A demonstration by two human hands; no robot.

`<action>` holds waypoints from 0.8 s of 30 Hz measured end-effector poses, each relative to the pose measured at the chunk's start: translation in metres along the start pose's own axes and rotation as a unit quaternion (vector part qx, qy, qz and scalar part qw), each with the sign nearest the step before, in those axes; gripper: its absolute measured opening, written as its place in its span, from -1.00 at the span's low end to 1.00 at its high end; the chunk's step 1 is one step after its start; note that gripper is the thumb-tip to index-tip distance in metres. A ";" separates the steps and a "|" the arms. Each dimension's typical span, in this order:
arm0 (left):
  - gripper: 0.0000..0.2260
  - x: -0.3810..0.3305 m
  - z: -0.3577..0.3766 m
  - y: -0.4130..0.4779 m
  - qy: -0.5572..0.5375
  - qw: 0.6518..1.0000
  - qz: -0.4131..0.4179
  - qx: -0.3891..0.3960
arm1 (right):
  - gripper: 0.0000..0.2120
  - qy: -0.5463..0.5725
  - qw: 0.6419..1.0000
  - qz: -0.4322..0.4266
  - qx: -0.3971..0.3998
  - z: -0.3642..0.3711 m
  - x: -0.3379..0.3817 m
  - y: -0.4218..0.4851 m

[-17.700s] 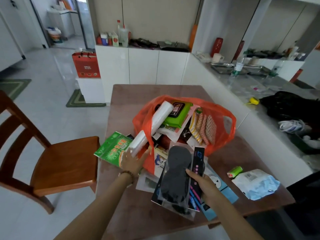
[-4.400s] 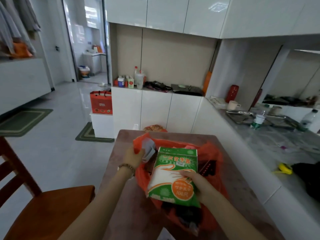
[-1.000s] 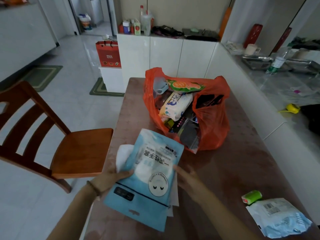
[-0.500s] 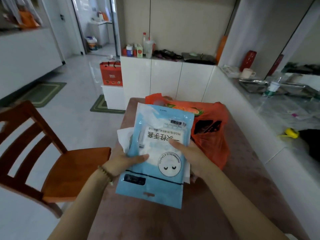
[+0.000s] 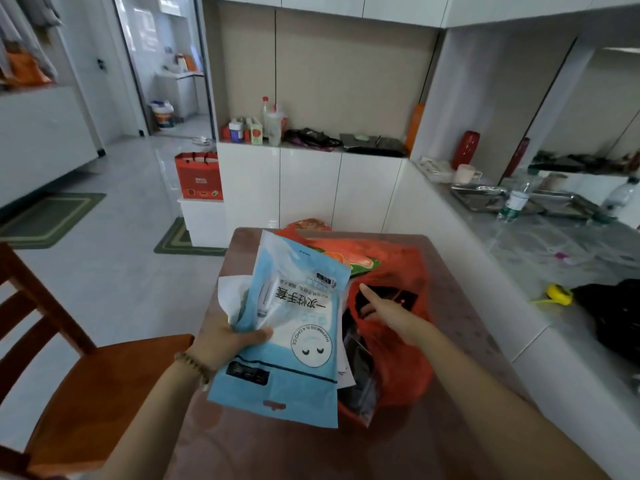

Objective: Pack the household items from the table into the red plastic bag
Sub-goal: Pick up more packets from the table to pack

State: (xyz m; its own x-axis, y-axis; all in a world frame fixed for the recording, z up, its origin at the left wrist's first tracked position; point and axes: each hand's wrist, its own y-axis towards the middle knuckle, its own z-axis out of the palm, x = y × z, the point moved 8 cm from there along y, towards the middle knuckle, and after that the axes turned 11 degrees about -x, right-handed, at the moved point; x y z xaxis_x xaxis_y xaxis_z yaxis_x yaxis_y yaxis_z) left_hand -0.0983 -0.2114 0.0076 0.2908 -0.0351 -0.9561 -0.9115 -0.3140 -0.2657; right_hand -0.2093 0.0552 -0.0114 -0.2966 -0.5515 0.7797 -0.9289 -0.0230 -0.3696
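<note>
My left hand (image 5: 227, 342) grips a light blue flat packet (image 5: 291, 327) with white papers behind it, held upright above the brown table (image 5: 446, 403), just left of the red plastic bag (image 5: 405, 334). The bag stands on the table, stuffed with packets; a green and orange one shows at its top. My right hand (image 5: 388, 311) reaches to the bag's open edge with the forefinger stretched out; it holds nothing that I can see. The blue packet hides the bag's left side.
A wooden chair (image 5: 86, 386) stands at the table's left. White cabinets (image 5: 311, 188) with bottles on top are behind the table. A grey counter (image 5: 554, 254) with trays, a bottle and a black bag runs along the right. A red gift bag (image 5: 199, 176) sits on a low stand.
My right hand has let go of the blue packet and moved right to the bag's opening. My left hand alone now holds the packet, a little higher and closer to the bag.
</note>
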 end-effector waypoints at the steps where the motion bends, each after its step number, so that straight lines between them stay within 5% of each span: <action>1: -0.40 0.002 0.001 0.004 0.009 1.000 -0.005 0.006 | -0.35 0.061 0.997 0.020 0.049 0.003 -0.001 -0.004; 4: -0.28 0.007 0.005 0.011 0.044 0.998 -0.042 0.031 | -0.57 0.181 0.973 -0.017 0.142 -0.009 0.015 -0.016; 7: -0.19 0.004 0.014 0.023 0.090 0.995 -0.024 0.032 | -0.71 0.252 0.957 -0.088 0.112 -0.050 0.045 -0.027; 11: -0.45 0.005 0.064 0.026 0.142 0.981 -0.063 0.112 | -0.69 0.288 0.946 -0.126 0.084 -0.097 0.061 -0.040; 13: -0.37 0.004 0.095 0.029 0.126 0.977 -0.090 0.148 | -0.66 0.264 0.953 -0.128 0.072 -0.104 0.057 -0.043; 16: -0.29 -0.005 0.130 0.046 0.092 0.985 -0.084 0.123 | -0.66 0.244 0.961 -0.117 0.057 -0.105 0.048 -0.042; 24: -0.54 -0.014 0.205 0.083 0.050 0.997 -0.052 0.026 | -0.67 0.251 0.959 -0.108 0.076 -0.106 0.040 -0.035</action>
State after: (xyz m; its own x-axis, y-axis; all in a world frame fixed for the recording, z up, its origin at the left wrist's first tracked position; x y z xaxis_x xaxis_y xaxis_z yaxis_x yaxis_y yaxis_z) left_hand -0.2377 -0.0425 -0.0261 0.4095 -0.1002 -0.9068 -0.8881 -0.2712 -0.3711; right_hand -0.2117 0.1225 0.0863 -0.2058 -0.0503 0.9773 -0.9491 -0.2330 -0.2118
